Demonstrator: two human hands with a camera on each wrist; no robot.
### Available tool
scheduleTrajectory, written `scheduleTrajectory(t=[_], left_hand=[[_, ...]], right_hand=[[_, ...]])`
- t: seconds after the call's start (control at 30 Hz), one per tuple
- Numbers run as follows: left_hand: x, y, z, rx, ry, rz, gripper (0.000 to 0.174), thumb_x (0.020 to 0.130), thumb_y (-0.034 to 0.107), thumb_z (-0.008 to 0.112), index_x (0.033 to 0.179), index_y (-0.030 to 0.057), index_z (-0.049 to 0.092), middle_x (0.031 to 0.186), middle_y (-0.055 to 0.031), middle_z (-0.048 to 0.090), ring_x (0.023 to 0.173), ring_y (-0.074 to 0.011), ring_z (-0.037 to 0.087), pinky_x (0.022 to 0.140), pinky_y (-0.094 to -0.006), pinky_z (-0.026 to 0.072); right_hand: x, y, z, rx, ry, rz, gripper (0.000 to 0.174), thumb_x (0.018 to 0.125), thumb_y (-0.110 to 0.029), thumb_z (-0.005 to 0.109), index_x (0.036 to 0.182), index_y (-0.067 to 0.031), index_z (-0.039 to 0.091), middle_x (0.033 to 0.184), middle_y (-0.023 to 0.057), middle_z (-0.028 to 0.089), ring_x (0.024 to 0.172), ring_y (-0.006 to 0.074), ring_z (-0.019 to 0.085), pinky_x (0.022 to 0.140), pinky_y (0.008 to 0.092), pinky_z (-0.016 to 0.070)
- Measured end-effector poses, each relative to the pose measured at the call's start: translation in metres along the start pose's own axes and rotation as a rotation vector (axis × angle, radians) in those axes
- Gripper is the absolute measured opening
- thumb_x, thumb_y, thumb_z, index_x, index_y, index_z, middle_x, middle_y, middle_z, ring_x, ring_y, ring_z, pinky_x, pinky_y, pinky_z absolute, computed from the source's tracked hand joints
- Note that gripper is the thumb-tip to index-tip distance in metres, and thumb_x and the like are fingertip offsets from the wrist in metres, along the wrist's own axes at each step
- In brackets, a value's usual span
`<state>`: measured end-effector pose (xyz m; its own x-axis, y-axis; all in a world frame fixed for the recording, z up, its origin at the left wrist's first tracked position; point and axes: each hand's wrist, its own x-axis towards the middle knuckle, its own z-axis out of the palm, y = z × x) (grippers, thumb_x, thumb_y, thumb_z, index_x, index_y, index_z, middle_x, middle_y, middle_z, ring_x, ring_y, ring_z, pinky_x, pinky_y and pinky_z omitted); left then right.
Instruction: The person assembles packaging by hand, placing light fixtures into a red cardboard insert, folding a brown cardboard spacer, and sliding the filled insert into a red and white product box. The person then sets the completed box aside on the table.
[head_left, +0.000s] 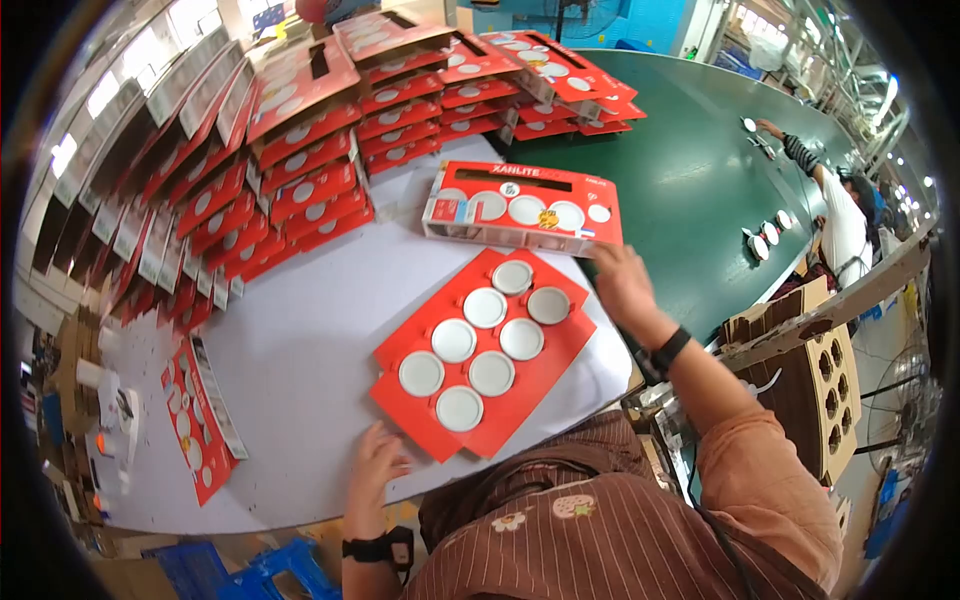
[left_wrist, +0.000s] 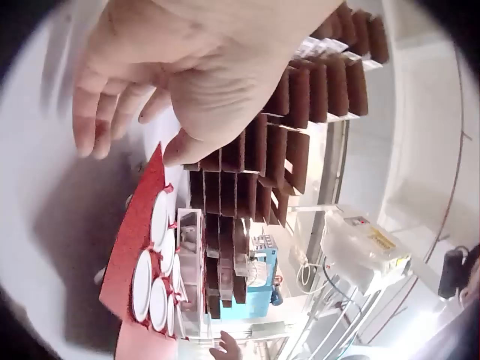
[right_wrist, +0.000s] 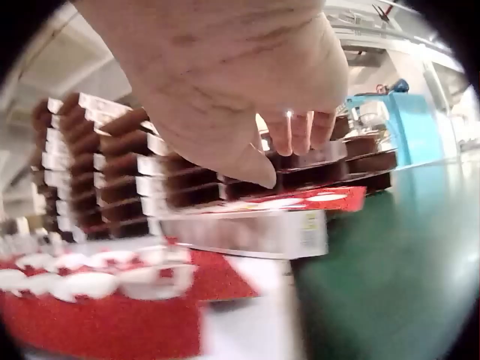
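A red card sheet [head_left: 545,385] lies on the white table, set with several white round discs [head_left: 454,341] in two rows. Just behind it stands a red and white XANLITE carton [head_left: 524,205] with a dark slot in its upper face. My right hand [head_left: 625,290] is at the carton's near right corner, its fingers extended over that end in the right wrist view and gripping nothing. Beside the sheet's near left corner is my left hand [head_left: 375,468], fingers loosely bent and holding nothing. The left wrist view has its thumb [left_wrist: 184,148] close over the sheet's corner.
Stacked red cartons [head_left: 310,190] fill the back and left of the white table [head_left: 290,400]. One flat carton [head_left: 196,420] lies at the left. A green table [head_left: 680,150] adjoins at right, where another person [head_left: 845,225] reaches toward small white discs [head_left: 770,233].
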<state>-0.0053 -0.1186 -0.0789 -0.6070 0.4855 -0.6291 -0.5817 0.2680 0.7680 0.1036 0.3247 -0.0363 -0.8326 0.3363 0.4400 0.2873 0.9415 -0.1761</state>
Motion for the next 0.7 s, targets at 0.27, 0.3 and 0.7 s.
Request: scheduleTrajectory(t=[0.27, 0.3, 0.7], left_hand=[[0.045, 0.048, 0.009, 0.539, 0.412, 0.524, 0.046, 0.082, 0.013, 0.062, 0.126, 0.0036, 0.049, 0.12, -0.0142, 0.054, 0.1, -0.0217, 0.057, 0.082, -0.0337, 0.0489], [0.045, 0.055, 0.016, 0.55, 0.432, 0.51, 0.046, 0.082, 0.013, 0.062, 0.126, 0.0036, 0.049, 0.12, -0.0142, 0.054, 0.1, -0.0217, 0.057, 0.082, -0.0337, 0.0489], [0.107, 0.122, 0.146, 1.199, -0.033, 1.014, 0.05, 0.085, 0.025, 0.06, 0.128, 0.0015, 0.048, 0.133, -0.0174, 0.047, 0.125, -0.033, 0.042, 0.103, -0.0427, 0.0341]], right_hand=[[0.06, 0.104, 0.032, -0.546, -0.309, 0.017, 0.061, 0.086, -0.01, 0.051, 0.143, -0.0227, 0.031, 0.145, 0.0052, 0.034, 0.132, 0.0224, 0.036, 0.108, 0.0355, 0.0293], [0.064, 0.108, 0.037, -0.48, -0.301, -0.05, 0.059, 0.086, -0.01, 0.051, 0.141, -0.0226, 0.034, 0.145, 0.0029, 0.036, 0.132, 0.0217, 0.036, 0.108, 0.036, 0.029], [0.081, 0.071, -0.02, -0.209, 0.041, -0.125, 0.029, 0.078, -0.011, 0.06, 0.107, -0.0102, 0.061, 0.1, 0.0035, 0.063, 0.097, 0.0213, 0.058, 0.084, 0.0355, 0.0448]])
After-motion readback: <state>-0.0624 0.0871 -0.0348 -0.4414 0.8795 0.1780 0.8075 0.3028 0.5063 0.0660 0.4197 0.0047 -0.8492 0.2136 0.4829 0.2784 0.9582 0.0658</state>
